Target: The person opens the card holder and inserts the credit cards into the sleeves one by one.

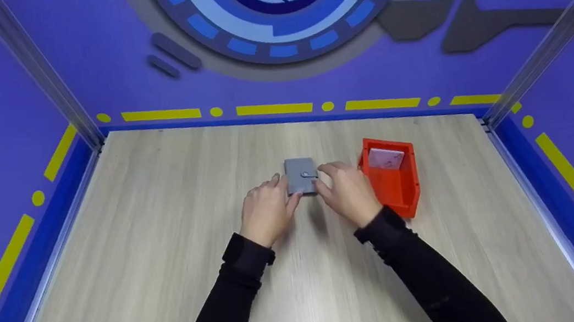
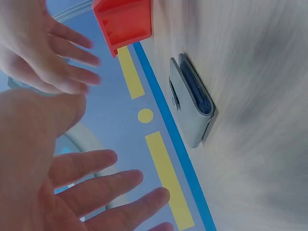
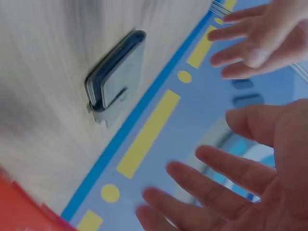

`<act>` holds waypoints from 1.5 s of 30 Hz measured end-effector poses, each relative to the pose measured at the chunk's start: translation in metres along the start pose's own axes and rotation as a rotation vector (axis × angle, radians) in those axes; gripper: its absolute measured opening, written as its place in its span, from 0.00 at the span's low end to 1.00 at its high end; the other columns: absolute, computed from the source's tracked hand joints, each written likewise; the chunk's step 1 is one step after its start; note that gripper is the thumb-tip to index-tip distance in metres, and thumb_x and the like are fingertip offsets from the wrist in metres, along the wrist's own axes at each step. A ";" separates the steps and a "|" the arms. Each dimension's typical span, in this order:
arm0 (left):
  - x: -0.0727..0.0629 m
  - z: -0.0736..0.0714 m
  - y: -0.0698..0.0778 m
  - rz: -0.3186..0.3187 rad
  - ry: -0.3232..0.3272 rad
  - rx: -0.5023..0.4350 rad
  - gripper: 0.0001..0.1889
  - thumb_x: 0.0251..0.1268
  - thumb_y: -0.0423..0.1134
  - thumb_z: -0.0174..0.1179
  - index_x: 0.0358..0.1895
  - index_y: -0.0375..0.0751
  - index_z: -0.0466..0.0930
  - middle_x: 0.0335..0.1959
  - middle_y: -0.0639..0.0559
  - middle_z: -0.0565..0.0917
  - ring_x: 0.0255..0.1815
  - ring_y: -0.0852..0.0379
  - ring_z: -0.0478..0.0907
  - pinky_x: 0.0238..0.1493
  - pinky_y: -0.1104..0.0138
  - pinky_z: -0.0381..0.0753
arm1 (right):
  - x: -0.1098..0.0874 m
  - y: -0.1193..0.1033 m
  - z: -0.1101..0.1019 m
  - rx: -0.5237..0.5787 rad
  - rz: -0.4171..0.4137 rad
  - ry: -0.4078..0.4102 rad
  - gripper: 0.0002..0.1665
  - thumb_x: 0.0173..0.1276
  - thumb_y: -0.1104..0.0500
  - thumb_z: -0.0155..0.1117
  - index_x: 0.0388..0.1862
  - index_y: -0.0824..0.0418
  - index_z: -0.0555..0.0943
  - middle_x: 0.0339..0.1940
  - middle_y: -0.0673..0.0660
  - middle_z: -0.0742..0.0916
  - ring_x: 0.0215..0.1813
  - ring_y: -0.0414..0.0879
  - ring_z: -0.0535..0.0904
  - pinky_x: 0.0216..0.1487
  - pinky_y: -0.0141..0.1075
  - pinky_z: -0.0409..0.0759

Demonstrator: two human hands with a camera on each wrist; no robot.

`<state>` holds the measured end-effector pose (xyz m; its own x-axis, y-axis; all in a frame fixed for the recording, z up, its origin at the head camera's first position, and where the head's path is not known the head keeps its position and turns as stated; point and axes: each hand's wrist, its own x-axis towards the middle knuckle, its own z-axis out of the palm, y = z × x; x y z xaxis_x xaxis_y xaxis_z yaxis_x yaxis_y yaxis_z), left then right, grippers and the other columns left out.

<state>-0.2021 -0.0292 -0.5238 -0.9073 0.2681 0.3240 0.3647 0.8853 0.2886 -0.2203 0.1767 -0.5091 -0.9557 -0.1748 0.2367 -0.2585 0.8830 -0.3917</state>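
A grey wallet (image 1: 299,167) lies closed on the table, its small strap and snap facing up. Both wrist views show the wallet (image 2: 187,103) from its edge, with dark inner layers between the covers. My left hand (image 1: 266,208) hovers at its left side, fingers spread and relaxed. On the other side is my right hand (image 1: 351,192), fingers loosely bent near the strap. In the right wrist view a gap shows between the right fingers (image 3: 211,168) and the wallet (image 3: 120,72). Neither hand grips anything.
Just right of my right hand stands a red open bin (image 1: 399,193), with a pinkish patterned flat piece (image 1: 386,158) inside at its far end. Blue-purple panels (image 1: 266,89) with yellow marks wall the pale wood table (image 1: 159,200) at the back and both sides.
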 end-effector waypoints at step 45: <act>0.000 0.015 -0.003 -0.010 -0.045 -0.015 0.16 0.79 0.49 0.68 0.49 0.38 0.92 0.47 0.42 0.94 0.46 0.42 0.92 0.47 0.48 0.90 | 0.029 0.018 0.046 0.042 0.084 -0.289 0.12 0.80 0.55 0.71 0.49 0.63 0.86 0.45 0.60 0.84 0.43 0.52 0.80 0.47 0.44 0.80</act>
<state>-0.2067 -0.0264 -0.5383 -0.9192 0.2768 0.2801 0.3586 0.8822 0.3052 -0.2593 0.1676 -0.5498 -0.9729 -0.2239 -0.0581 -0.1768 0.8819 -0.4371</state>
